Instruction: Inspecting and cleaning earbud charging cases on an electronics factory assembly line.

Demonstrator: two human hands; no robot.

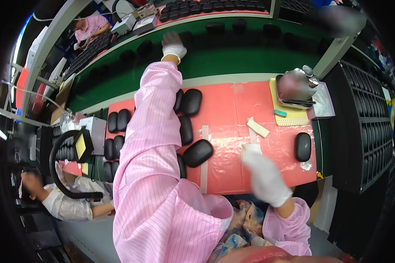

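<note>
My left arm in a pink striped sleeve stretches far forward over the table. At its end my left hand [173, 46], in a white glove, reaches over the green conveyor belt [232, 55] with fingers stretched out, close to a dark rounded case [185, 37]. Whether they touch is unclear. My right hand [266, 179], also gloved, is smeared by motion above the red mat [226, 175]. A small white piece [251, 149], perhaps cloth or paper, lies at its fingertips; I cannot tell if it is held. Nearby is a folded cream cloth strip [258, 127].
Several black oval cases [198, 153] lie mid-mat and left; one [302, 147] sits at right. A metal tray [295, 94] with containers stands back right, beside a tissue box [322, 103]. A black rack [364, 125] rises at right. Co-workers [70, 199] sit left and far left.
</note>
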